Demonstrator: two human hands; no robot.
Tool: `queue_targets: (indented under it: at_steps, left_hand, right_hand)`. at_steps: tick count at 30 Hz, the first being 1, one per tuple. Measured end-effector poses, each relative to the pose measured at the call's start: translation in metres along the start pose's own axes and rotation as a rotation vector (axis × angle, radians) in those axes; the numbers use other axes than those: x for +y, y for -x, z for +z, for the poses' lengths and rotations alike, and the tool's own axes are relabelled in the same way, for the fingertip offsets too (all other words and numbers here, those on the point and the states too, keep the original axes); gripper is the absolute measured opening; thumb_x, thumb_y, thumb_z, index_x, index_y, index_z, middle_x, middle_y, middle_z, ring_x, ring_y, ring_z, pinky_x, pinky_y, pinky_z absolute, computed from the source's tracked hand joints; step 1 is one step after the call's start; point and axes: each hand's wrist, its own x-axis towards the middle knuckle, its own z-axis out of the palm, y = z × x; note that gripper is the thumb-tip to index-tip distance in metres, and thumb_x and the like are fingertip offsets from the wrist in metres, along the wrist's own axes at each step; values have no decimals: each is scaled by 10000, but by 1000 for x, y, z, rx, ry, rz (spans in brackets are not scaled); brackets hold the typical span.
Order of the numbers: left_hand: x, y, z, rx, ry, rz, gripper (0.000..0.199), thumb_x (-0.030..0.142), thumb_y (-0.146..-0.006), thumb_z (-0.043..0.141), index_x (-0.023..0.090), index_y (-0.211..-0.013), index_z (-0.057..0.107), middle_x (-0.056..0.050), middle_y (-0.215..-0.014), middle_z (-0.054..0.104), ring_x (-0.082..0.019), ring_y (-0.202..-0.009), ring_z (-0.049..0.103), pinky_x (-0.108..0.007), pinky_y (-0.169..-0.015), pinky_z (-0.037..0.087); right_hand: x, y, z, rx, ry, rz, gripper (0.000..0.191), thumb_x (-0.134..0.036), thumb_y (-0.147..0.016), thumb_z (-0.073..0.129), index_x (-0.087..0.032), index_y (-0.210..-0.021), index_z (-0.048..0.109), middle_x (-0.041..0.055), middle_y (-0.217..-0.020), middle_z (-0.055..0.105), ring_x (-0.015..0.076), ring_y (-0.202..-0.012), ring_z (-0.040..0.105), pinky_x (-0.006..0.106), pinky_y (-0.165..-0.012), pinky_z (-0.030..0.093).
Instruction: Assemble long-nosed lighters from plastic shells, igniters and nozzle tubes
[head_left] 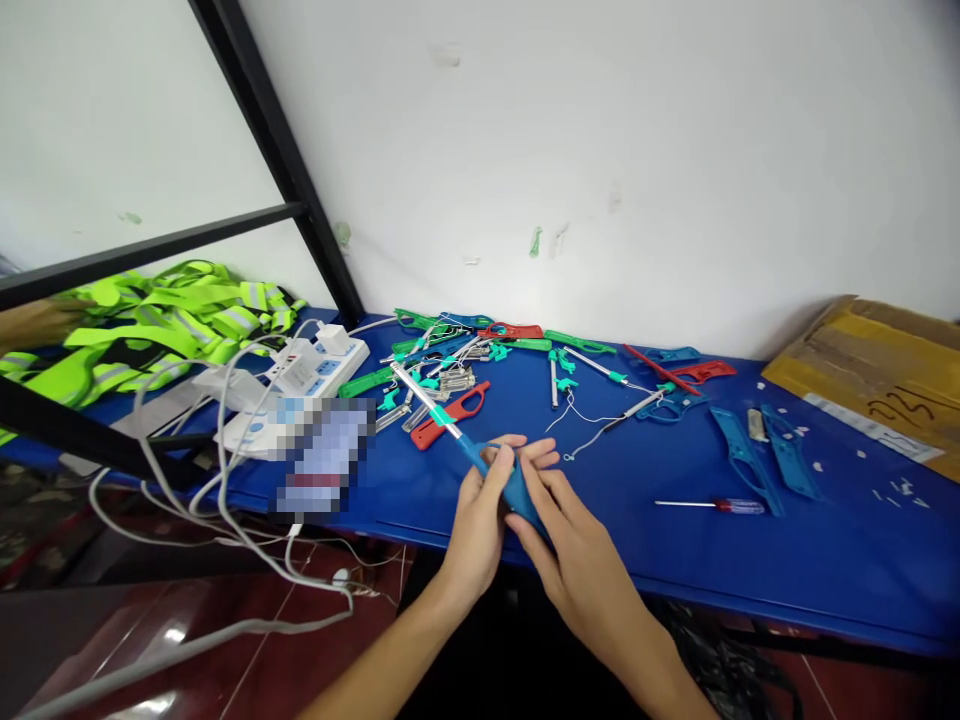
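A blue long-nosed lighter (519, 492) is in both my hands above the front edge of the table, its metal tube pointing up and left with a green piece on it. My left hand (478, 515) wraps the handle near the trigger, thumb on top. My right hand (576, 525) closes around the rear of the handle, partly hiding it. Behind them lie a red handle shell (450, 415), small green trigger parts and several metal tubes with wires. To the right are a blue handle shell (745, 460), a second blue shell (789, 455) and a screwdriver (739, 506).
On the left of the blue table (600, 530) stand a power strip (341, 362) with cables and a phone (326, 455). A cardboard box (870, 375) sits at the right. Beyond the black frame (315, 230), another person's hand (41, 325) touches yellow-green reflective straps (180, 310).
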Motion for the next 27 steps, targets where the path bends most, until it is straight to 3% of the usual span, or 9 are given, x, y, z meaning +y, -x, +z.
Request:
queue_targets:
  at_steps: [2, 4, 7, 10, 14, 18, 22, 25, 27]
  left_hand:
    - [6, -2, 0, 63, 38, 67, 483, 546, -950, 807, 168, -1186, 621, -156, -1135, 832, -289, -1024, 824, -438, -950, 649]
    - [10, -5, -3, 84, 44, 105, 433, 518, -937, 815, 187, -1095, 585, -67, -948, 810, -202, -735, 797, -321, -710, 653]
    - [12, -7, -9, -19, -4, 55, 409, 521, -944, 796, 210, -998, 535, 88, -672, 594, -69, -370, 502, -182, -377, 421]
    - [9, -4, -10, -229, -73, -108, 415, 557, -967, 765, 210, -996, 539, 112, -643, 492, -30, -338, 327, -157, -316, 322]
    - [5, 3, -6, -392, -173, -217, 449, 604, -978, 743, 195, -1019, 560, 105, -675, 472, -18, -389, 314, -148, -348, 344]
    - [5, 6, -4, -430, -270, -242, 500, 648, -965, 739, 189, -1015, 549, 109, -680, 447, -12, -409, 309, -136, -362, 304]
    - [7, 4, -6, -457, -285, -257, 494, 650, -979, 718, 186, -1024, 556, 104, -690, 450, -10, -407, 307, -140, -363, 296]
    - [8, 1, -8, -484, -252, -312, 475, 629, -973, 733, 187, -1026, 568, 99, -690, 459, -15, -401, 314, -148, -355, 303]
    - [8, 1, -8, -490, -247, -330, 468, 621, -974, 736, 185, -1027, 574, 94, -696, 470, -17, -400, 325, -150, -354, 307]
  right_hand:
    - [8, 5, -15, -96, -34, -51, 492, -376, -1140, 521, -213, -1604, 549, 155, -1408, 734, 278, -1231, 763, 413, -978, 679]
    - [26, 11, -37, -138, -36, -57, 375, -421, -1130, 556, -280, -1448, 696, 90, -1308, 797, 272, -1152, 791, 440, -982, 671]
    - [54, 15, -73, 53, -48, 133, 334, -441, -1119, 584, -261, -1332, 767, 76, -1172, 834, 248, -1013, 809, 385, -900, 662]
    - [59, 0, -89, 175, -236, 310, 378, -509, -1094, 601, -236, -1274, 792, 79, -1054, 834, 193, -787, 753, 309, -698, 615]
    - [35, -44, -65, 127, -573, 382, 474, -581, -1036, 630, -207, -1272, 798, 94, -1106, 832, 182, -801, 702, 290, -659, 563]
    - [21, -74, -36, 110, -834, 439, 475, -635, -961, 702, -187, -1027, 845, 62, -906, 794, 150, -690, 595, 281, -609, 480]
    - [27, -72, -30, 50, -996, 537, 496, -667, -915, 761, -181, -965, 846, 32, -793, 718, 107, -593, 433, 258, -515, 341]
    - [30, -61, -27, -88, -1066, 522, 517, -683, -950, 721, -180, -961, 840, 5, -707, 641, 101, -568, 408, 253, -503, 330]
    - [29, -56, -25, -96, -1071, 514, 531, -694, -962, 700, -180, -959, 831, -7, -677, 606, 98, -545, 405, 255, -499, 335]
